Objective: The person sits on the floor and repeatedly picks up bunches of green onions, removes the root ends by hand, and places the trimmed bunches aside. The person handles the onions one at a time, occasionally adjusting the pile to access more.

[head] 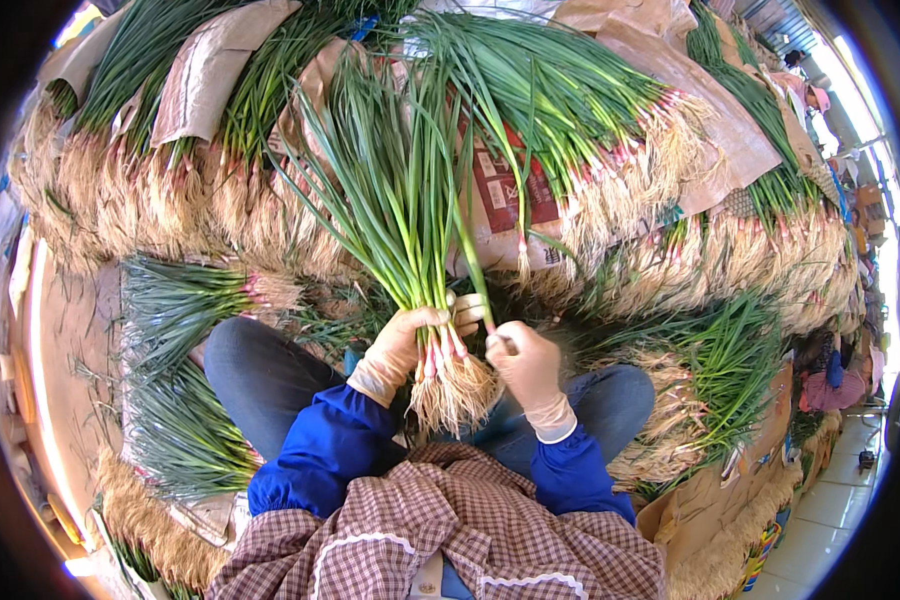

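My left hand [401, 341], in a thin pale glove, grips a bunch of green garlic [412, 225] just above its pinkish stem bases. The bunch stands leaves away from me, and its tan roots [450, 390] hang toward my lap. Close to its right side, my right hand [529, 367], gloved as well, pinches one single stalk [474, 262] near the base. That stalk is slightly blurred, its root end hidden by my fingers. Beyond the hands, loose green garlic [570, 112] lies fanned over a printed paper sack [495, 180], roots to the right.
A long stacked row of garlic bundles [172, 180] runs along the far left, partly under paper sacking [217, 67]. Trimmed piles lie by my left knee [180, 420] and a rooty heap [675, 412] by my right. Another person [840, 382] is at the far right.
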A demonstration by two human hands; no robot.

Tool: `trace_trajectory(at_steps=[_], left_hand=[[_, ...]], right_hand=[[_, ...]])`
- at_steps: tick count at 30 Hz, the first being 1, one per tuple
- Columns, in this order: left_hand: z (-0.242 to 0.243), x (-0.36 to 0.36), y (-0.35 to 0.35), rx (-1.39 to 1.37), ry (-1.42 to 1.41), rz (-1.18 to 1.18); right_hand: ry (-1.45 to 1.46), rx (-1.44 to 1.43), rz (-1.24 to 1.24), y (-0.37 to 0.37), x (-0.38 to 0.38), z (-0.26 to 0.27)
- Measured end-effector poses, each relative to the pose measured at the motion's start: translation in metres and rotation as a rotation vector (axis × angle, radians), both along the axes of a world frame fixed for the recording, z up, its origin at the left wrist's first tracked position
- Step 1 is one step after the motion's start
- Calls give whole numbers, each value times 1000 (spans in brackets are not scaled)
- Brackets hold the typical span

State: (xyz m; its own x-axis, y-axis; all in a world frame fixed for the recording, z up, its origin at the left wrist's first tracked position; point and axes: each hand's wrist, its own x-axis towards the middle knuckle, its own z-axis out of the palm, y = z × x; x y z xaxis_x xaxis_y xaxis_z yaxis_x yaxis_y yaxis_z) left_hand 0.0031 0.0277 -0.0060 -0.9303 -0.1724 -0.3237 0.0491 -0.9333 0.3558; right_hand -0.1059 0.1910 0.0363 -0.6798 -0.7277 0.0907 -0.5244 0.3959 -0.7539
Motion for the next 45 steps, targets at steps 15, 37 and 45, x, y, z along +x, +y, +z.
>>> trace_trajectory(at_steps=[15,37,45], left_hand=[[-3,10,12,-333,-261,65],[-5,23,2,-139,-194,-114],[-8,32,5,-88,-92,-49]], right_hand=[[114,322,-1361,358,-132,12],[-67,121,245,-16,12,-9],[-796,-198,329,-31,-11,-10]])
